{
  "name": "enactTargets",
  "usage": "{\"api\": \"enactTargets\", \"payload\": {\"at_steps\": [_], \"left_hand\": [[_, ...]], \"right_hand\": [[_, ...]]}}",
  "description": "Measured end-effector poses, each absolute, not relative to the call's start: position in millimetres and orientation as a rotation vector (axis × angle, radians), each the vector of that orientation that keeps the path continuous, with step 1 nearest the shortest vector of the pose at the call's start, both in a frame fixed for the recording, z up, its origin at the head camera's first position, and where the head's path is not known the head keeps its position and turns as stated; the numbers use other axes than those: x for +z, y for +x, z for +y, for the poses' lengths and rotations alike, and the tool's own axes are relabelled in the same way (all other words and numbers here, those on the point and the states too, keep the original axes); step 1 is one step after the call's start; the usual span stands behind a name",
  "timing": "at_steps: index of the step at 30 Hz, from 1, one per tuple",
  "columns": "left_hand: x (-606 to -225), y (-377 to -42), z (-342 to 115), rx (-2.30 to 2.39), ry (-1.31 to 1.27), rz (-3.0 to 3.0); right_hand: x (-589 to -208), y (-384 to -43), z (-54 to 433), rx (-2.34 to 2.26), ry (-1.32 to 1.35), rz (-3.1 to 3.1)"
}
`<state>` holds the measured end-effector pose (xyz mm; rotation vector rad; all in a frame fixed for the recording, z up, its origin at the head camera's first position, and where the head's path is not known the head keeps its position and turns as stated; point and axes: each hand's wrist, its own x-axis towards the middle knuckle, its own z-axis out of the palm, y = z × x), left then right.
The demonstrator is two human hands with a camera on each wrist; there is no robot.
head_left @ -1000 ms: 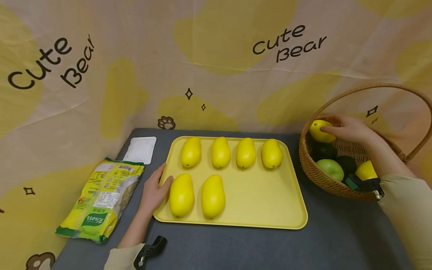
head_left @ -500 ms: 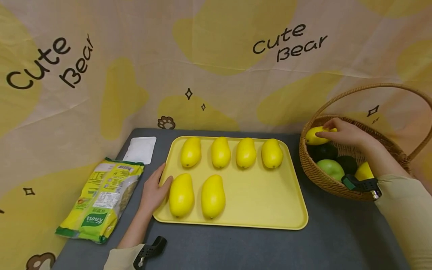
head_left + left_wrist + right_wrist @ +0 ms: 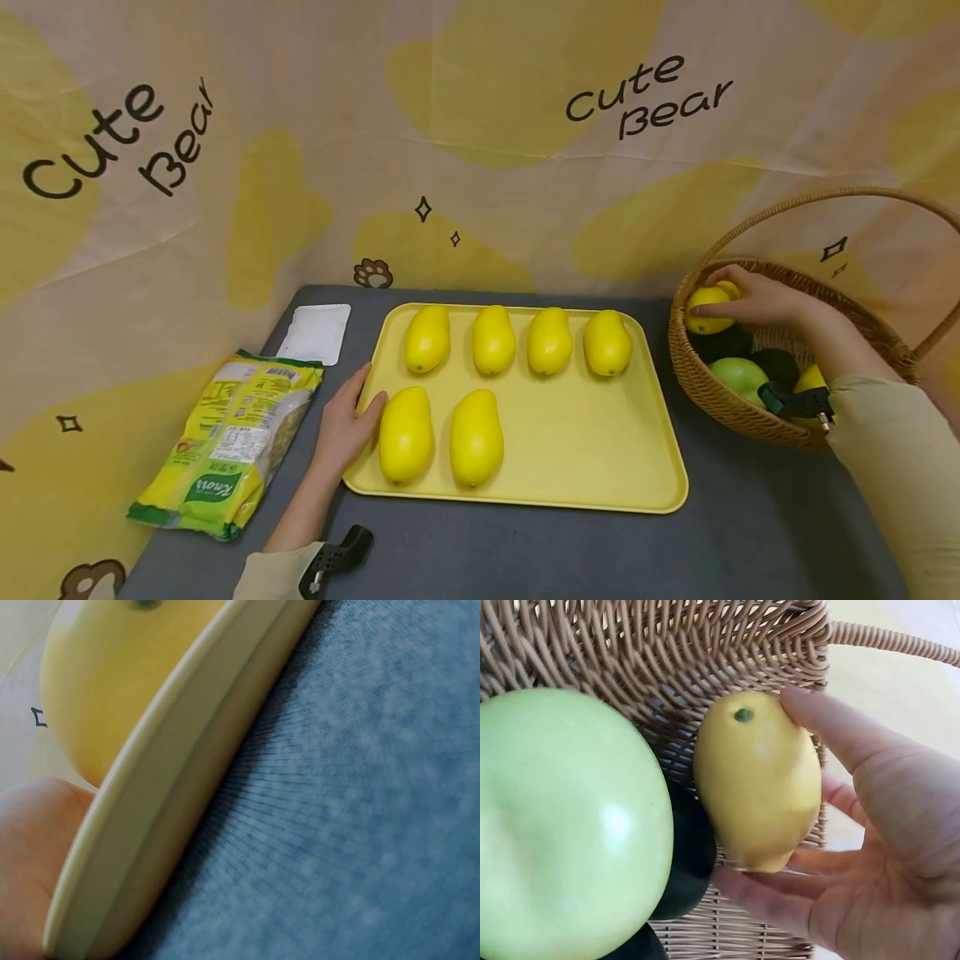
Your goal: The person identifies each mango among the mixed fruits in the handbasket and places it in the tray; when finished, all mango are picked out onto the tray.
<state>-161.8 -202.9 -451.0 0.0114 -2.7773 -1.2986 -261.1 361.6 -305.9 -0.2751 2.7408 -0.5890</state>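
At the right, my right hand (image 3: 761,298) holds a yellow mango (image 3: 707,313) inside the wicker basket (image 3: 693,383). The right wrist view shows thumb and fingers around that mango (image 3: 754,776), its green-dotted end toward the camera. A green apple (image 3: 562,825) and dark green fruits (image 3: 686,859) lie beside it. My left hand (image 3: 343,429) grips the left rim of a yellow tray (image 3: 592,450), thumb near a mango (image 3: 406,435); its fingers are partly hidden. Several mangoes form a back row, and a second mango (image 3: 476,437) lies in front.
A yellow-green Knorr bag (image 3: 228,446) and a white packet (image 3: 315,333) lie left of the tray. The basket's tall handle (image 3: 840,193) arches over my right arm. A printed cloth (image 3: 495,150) hangs behind the grey table (image 3: 525,554).
Within the basket, my right hand has turned the mango and shifted it slightly down and left. My left hand stays at the tray's rim; the mangoes on the tray have not moved.
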Motion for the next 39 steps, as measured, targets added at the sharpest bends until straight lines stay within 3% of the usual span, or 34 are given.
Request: {"api": "enactTargets", "payload": {"at_steps": [19, 39], "left_hand": [[-451, -160, -202, -1.302, 0.007, -2.776], [-448, -160, -201, -1.312, 0.023, -2.787]], "right_hand": [[-321, -262, 367, -0.642, -0.313, 2.738], [-295, -238, 373, -0.601, -0.322, 2.79]]}}
